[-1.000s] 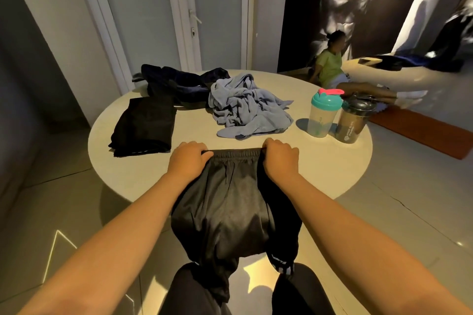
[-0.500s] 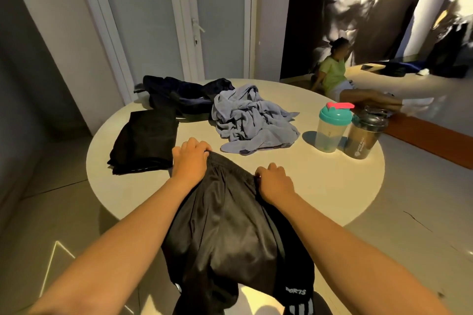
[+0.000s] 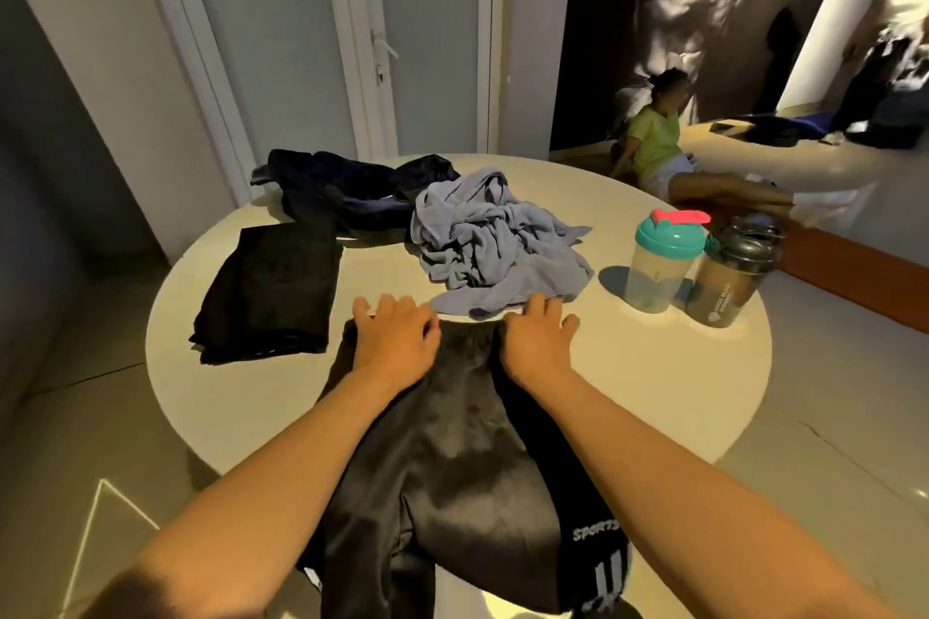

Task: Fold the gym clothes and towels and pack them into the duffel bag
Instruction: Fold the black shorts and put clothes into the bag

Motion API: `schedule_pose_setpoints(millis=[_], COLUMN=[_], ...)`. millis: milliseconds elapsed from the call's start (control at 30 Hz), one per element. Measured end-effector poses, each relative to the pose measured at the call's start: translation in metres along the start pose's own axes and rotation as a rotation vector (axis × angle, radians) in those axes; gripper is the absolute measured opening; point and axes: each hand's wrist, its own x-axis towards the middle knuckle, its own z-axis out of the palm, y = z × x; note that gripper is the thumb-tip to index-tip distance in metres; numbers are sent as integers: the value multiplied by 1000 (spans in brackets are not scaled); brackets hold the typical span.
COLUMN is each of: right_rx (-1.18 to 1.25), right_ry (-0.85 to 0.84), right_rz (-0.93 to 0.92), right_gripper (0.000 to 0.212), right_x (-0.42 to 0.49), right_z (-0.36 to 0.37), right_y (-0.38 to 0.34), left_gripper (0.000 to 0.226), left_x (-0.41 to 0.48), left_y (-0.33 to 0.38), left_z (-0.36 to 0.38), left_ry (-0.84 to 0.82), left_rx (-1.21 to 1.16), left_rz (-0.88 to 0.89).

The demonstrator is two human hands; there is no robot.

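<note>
Now we press left hand [image 3: 397, 342] and right hand [image 3: 535, 342], fingers [image 3: 542, 306] spread flat, on the waistband of the black track pants [image 3: 452, 442] on the bench [image 3: 628, 392]. The legs overhang the edge, so their weight may drag them off.

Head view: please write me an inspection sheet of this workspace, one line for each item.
Surface: round pale table.
Job's things: black shorts spread over near edge; folded black garment at left; navy garment and grey-blue garment crumpled behind; duffel bag not seen.
Clutter: teal-lid shaker and dark shaker, at right.
Grippers: left hand and right hand flat on shorts' waistband, fingers straight.
Cables: nothing seen.
Surroundings: white door; seated person beyond table.
</note>
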Motion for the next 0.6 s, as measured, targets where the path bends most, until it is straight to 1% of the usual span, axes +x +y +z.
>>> schedule_pose_setpoints(millis=[67, 133, 200, 267, 300, 400, 433, 467, 500, 567, 600], right_rx=[-18, -13, -32, -42, -43, -37, -26, -24, -27, -31, -22], right_ry=[-91, -175, -233, -211, -162, 55, 87, 65, 8, -153, -212], right_rz=[-82, -114, -101, -96, -106, -179, -212, -234, -236, -211, -196], right_gripper=[42, 53, 56, 56, 55, 44, 40, 39, 41, 48, 52], right_x=[-12, -15, -14, -15, -17, -34, -40, -47, -53, -62, -65], right_z=[10, 14, 15, 15, 14, 6, 5, 4, 6, 9, 9], right_y=[1, 7, 16, 22, 22, 12, 10, 9, 11, 22, 28], left_gripper=[37, 52, 63, 68, 69, 72, 72, 70, 66, 51, 45], left_x=[-9, -11, -11, -10, -10, -12, -14, -16, -20, -28, -33], left_y=[3, 1, -1, 2, 5, 19, 22, 23, 22, 18, 17], left_z=[2, 5, 7, 10, 11, 18, 21, 24, 26, 23, 19], left_ry=[-213, -337, -455, -523, -527, -496, -462, -400, -300, -16, 109], left_rx=[-46, -46, -19, -12, -15, -67, -98, -136, -184, -279, -280], left_rz=[6, -8, -16, -37, -51, -92, -94, -87, -72, 7, 54])
